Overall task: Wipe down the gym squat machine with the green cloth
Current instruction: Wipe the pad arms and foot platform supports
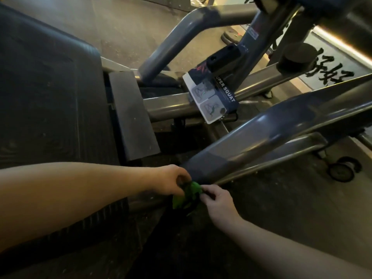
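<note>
The squat machine's thick dark blue-grey beam (271,127) runs diagonally from the upper right down to the lower middle. At its lower end a crumpled green cloth (188,195) hangs between my two hands. My left hand (173,182) grips the cloth's top from the left, fingers curled. My right hand (216,200) pinches the cloth's right edge. Both hands are just below the beam's end.
A large black ridged footplate (46,93) fills the left side. A "SUPER SQUAT" instruction placard (211,97) hangs on grey frame tubes at the centre. A small wheel (342,171) stands on the dark floor at the right. A black round bumper (296,57) sits at the upper right.
</note>
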{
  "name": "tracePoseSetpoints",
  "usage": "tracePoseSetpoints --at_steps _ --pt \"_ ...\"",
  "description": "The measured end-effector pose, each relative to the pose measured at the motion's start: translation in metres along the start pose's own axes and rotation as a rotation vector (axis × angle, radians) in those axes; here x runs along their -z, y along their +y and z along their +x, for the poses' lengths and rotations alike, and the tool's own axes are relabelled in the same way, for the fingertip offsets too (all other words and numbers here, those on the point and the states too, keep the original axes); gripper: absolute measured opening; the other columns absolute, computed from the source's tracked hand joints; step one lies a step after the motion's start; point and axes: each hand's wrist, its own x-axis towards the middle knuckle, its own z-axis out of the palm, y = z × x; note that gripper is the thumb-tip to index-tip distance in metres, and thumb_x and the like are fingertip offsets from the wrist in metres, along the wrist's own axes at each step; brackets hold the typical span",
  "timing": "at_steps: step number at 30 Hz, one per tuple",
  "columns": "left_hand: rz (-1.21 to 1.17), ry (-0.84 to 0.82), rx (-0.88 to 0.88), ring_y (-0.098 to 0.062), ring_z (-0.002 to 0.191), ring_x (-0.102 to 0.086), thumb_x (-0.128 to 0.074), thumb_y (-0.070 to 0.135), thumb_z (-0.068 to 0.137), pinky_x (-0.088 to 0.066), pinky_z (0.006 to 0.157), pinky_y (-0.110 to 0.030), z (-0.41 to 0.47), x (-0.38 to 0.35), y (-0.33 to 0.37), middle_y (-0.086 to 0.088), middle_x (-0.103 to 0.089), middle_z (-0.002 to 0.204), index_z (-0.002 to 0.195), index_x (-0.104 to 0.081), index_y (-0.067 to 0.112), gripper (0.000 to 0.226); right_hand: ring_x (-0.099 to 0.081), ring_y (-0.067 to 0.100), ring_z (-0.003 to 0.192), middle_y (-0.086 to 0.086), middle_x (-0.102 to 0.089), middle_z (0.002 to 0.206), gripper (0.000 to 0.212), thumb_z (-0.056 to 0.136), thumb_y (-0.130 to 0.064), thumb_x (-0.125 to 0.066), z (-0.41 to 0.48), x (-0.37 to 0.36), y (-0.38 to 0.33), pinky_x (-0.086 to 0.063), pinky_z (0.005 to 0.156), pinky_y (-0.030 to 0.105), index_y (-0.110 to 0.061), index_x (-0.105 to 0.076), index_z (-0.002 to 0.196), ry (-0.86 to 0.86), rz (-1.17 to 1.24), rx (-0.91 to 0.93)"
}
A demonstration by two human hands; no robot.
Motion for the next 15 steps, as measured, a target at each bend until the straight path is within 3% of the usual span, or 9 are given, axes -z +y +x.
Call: tracePoseSetpoints --at_steps 2,4,7,10,11,13,15 --pt "-0.013 0.067 -0.017 -0.007 0.097 -0.064 -0.075 0.035 0.090 -0.052 0.087 -0.022 0.007 -0.003 0.003 0.017 -0.064 0.103 0.107 -0.068 0.038 0.019 -0.065 -0.001 0.083 -0.011 -0.071 0.096 0.025 0.101 -0.014 -0.058 -0.004 0.003 -0.002 -0.052 0.071 0.018 -0.029 -0.072 0.116 -0.019 0.156 -0.092" --pt "-0.055 0.119 0.004 -0.007 0.092 -0.066 -0.073 0.034 0.091 -0.054 0.083 -0.023 0.010 -0.005 0.007 0.012 -0.068 0.098 0.092 -0.068 0.036 0.005 -0.062 0.000 0.077 -0.010 -0.071 0.091 0.025 0.102 -0.015 -0.058 -0.006 0.003 0.002 -0.047 0.067 0.017 -0.029 -0.072 0.117 -0.013 0.181 -0.120" --pt "-0.095 0.099 0.019 -0.006 0.094 -0.065 -0.078 0.032 0.087 -0.055 0.084 -0.025 0.013 -0.004 0.010 0.011 -0.067 0.105 0.099 -0.065 0.038 0.018 -0.068 0.006 0.088 -0.008 -0.074 0.103 0.026 0.102 -0.015 -0.057 -0.003 0.000 0.004 -0.054 0.078 0.022 -0.030 -0.072 0.117 0.007 0.220 -0.137" --pt "-0.046 0.003 0.012 -0.010 0.103 -0.062 -0.079 0.027 0.087 -0.051 0.092 -0.023 0.006 -0.004 0.009 0.009 -0.063 0.123 0.131 -0.058 0.030 0.049 -0.069 0.005 0.102 -0.009 -0.075 0.107 0.027 0.103 -0.013 -0.054 0.002 -0.004 -0.003 -0.056 0.092 0.027 -0.028 -0.073 0.116 -0.034 0.240 -0.097" --pt "-0.015 -0.009 0.023 -0.010 0.102 -0.063 -0.077 0.027 0.089 -0.051 0.089 -0.023 0.003 -0.004 0.007 0.007 -0.065 0.121 0.130 -0.060 0.030 0.044 -0.069 0.005 0.102 -0.009 -0.075 0.107 0.027 0.103 -0.013 -0.054 0.004 -0.005 -0.007 -0.056 0.091 0.027 -0.027 -0.073 0.115 -0.054 0.233 -0.090" --pt "0.032 0.011 0.067 -0.009 0.092 -0.065 -0.072 0.031 0.092 -0.052 0.080 -0.024 -0.004 -0.002 0.004 0.007 -0.067 0.107 0.105 -0.066 0.037 0.015 -0.069 0.006 0.096 -0.007 -0.075 0.105 0.026 0.103 -0.013 -0.053 0.009 -0.004 -0.019 -0.057 0.083 0.025 -0.026 -0.073 0.115 -0.099 0.205 -0.082" --pt "-0.001 0.041 0.122 -0.008 0.086 -0.065 -0.070 0.034 0.092 -0.053 0.075 -0.026 -0.014 0.004 0.002 0.007 -0.067 0.099 0.094 -0.065 0.038 0.007 -0.069 0.007 0.087 -0.005 -0.074 0.103 0.025 0.103 -0.013 -0.055 0.013 -0.002 -0.034 -0.056 0.073 0.023 -0.025 -0.072 0.115 -0.127 0.179 -0.097"
